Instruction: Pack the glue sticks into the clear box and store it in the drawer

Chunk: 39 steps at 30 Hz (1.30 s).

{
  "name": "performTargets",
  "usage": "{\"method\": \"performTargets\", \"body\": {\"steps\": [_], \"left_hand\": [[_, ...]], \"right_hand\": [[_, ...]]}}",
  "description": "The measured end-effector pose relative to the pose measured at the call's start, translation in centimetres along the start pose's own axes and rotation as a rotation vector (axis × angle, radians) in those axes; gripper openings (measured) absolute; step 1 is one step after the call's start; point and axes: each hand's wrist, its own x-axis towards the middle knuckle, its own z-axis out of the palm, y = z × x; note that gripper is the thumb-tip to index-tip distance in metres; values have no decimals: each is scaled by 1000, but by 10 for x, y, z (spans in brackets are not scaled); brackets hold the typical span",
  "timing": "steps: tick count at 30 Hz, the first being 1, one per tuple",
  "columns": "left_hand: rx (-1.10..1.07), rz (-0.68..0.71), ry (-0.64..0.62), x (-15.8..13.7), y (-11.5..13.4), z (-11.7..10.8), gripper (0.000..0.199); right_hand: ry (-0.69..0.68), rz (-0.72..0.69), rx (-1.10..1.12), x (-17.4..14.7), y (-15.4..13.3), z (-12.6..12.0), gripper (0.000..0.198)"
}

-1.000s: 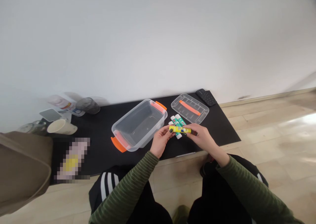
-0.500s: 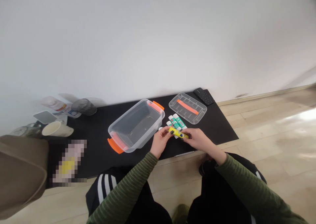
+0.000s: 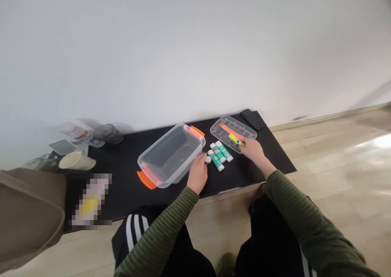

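Observation:
My right hand point(image 3: 254, 150) grips a yellow glue stick point(image 3: 234, 138) above the clear lid point(image 3: 218, 134) with its orange handle. Beside the long wall of the clear plastic box point(image 3: 171, 148), my left hand point(image 3: 198, 172) has its fingers closed around what looks like another glue stick; only a round white end point(image 3: 208, 159) shows past the fingertips. Between the hands, several green-and-white glue sticks point(image 3: 216, 159) lie side by side on the black table point(image 3: 122, 187). The box stands without its lid, its orange clips swung outward.
A black keyboard-like object point(image 3: 253, 119) lies at the far right corner, against the lid. Toward the left are a paper cup point(image 3: 77, 161), a dark glass point(image 3: 108, 134), a bottle point(image 3: 75, 131) and a blurred-out item point(image 3: 91, 199). A brown-clothed person's part point(image 3: 30, 203) borders the left edge.
My right hand has carried the yellow glue stick away from my left hand, up and right over the lid. My left hand has let go of it and lowered beside the box.

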Motion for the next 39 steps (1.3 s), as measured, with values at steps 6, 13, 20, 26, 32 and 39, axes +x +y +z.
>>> {"method": "performTargets", "body": {"steps": [6,13,20,26,32,39], "left_hand": [[220,106,-57,0,-10,6,45],[321,100,-117,-3,-3,0,46],[317,-20,-190,-3,5,-1,36],[381,1,-203,-3,6,-2,31],[406,7,-190,-5,3,0,34],[400,44,-154,-8,5,-5,40]], "right_hand": [[8,3,-9,6,-5,13,32],[-11,-4,-27,6,-7,18,30],[191,-168,-66,-7,-22,15,36],[55,-498,50,-30,-52,22,23],[3,-423,-120,-38,-69,30,22],[-74,-264,-205,-35,-87,26,31]]}}
